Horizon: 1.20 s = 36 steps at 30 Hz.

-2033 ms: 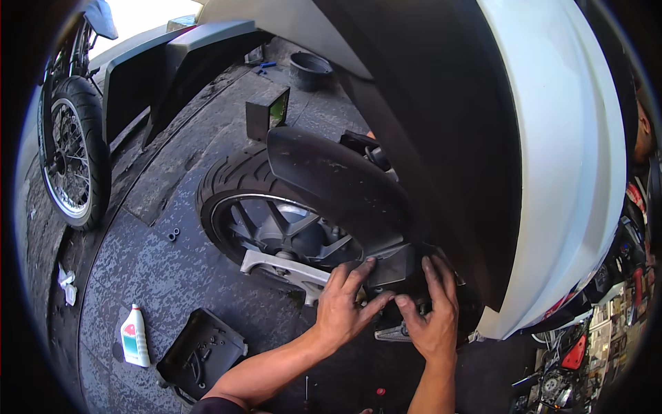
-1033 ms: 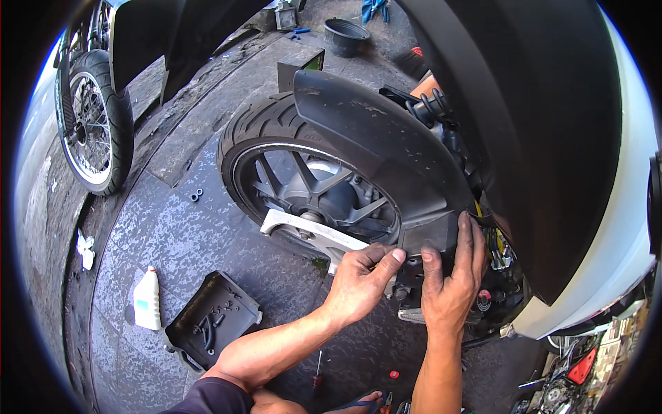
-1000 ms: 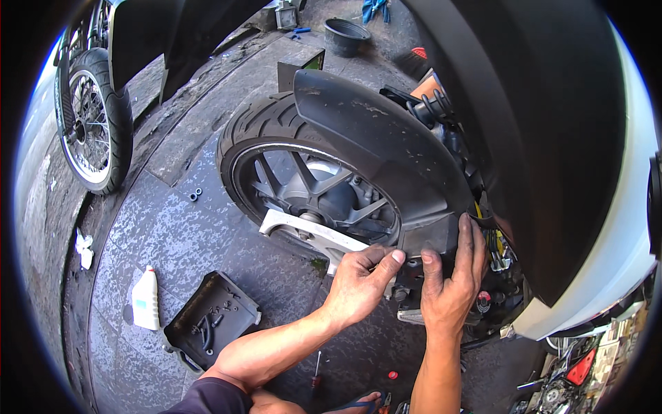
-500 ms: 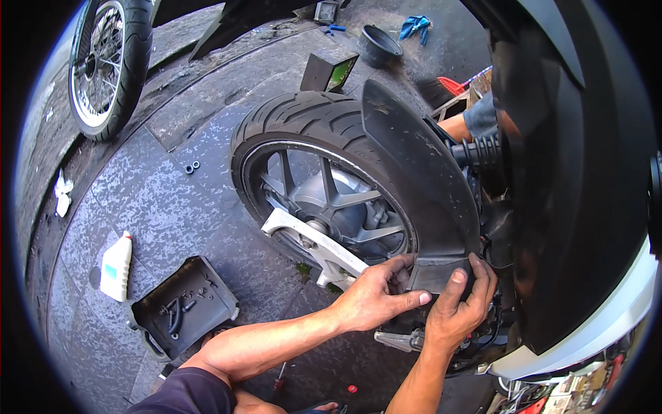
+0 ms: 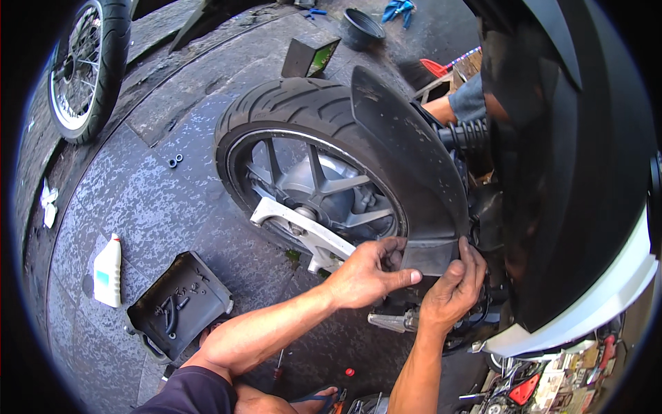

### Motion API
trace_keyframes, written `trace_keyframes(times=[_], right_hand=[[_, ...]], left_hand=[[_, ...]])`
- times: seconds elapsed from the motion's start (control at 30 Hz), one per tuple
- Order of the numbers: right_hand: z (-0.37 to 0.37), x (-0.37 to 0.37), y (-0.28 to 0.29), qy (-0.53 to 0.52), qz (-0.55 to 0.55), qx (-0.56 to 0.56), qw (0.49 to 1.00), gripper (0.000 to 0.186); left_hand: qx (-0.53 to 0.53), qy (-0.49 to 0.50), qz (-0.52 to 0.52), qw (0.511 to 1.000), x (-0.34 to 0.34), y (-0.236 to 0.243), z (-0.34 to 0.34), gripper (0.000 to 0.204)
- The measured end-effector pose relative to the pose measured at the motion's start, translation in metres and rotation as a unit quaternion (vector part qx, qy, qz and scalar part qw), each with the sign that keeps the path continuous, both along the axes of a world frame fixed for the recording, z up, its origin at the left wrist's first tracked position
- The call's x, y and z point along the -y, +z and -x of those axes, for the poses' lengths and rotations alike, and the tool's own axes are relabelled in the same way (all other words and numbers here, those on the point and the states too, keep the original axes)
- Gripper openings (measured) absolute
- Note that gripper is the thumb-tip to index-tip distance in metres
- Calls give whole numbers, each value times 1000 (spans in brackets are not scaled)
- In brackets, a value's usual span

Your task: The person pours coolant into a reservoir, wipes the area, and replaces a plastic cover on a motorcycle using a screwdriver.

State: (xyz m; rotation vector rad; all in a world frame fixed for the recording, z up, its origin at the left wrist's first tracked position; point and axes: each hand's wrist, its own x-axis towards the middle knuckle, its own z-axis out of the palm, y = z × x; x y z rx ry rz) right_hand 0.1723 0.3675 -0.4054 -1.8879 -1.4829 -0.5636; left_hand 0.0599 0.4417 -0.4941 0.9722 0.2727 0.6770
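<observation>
A motorcycle's rear wheel [image 5: 303,165] with a black tyre and silver spokes stands at the centre. Over it curves a black plastic mudguard [image 5: 407,159]. My left hand [image 5: 365,272] grips the mudguard's lower front end, thumb on top and fingers curled under. My right hand [image 5: 452,290] presses on the same lower end from the right, close against the dark bodywork. A silver swingarm [image 5: 303,231] runs just left of my left hand. What lies behind my fingers is hidden.
A black plastic cover [image 5: 176,303] and a white bottle [image 5: 108,269] lie on the grey paving at the left. Another wheel [image 5: 86,62] stands at the top left. Someone else's forearm [image 5: 448,107] shows beyond the mudguard. The white and black body [image 5: 586,207] fills the right.
The view has tilted down and closer to the wheel. Both hands have stayed on the mudguard's lower end, with my right hand shifting slightly against it.
</observation>
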Motion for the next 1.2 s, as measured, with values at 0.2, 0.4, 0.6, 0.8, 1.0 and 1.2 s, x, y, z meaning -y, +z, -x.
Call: trace_keyframes(times=[0.2,0.4,0.6,0.8,1.0,1.2], right_hand=[[21,34,5,-6,-40,3,999,46],[87,145,-89,-81,172,-357,915,31],[174,302,-289,-253,450,-399,758,63],[197,326,-331,-261,433,-432,747,57],[178,337,-323,-274,328,-486,762,45],[161,313,-271,-248,253,-509,784,43]], left_hand=[[30,-51,41,997,-6,1,7,60],[-32,0,12,999,-2,5,9,59],[-91,138,55,985,34,-10,16,39],[-512,-113,-441,729,128,-198,85,31],[-597,-203,-447,634,186,-272,119,39],[-541,-180,-119,813,159,-223,98,26]])
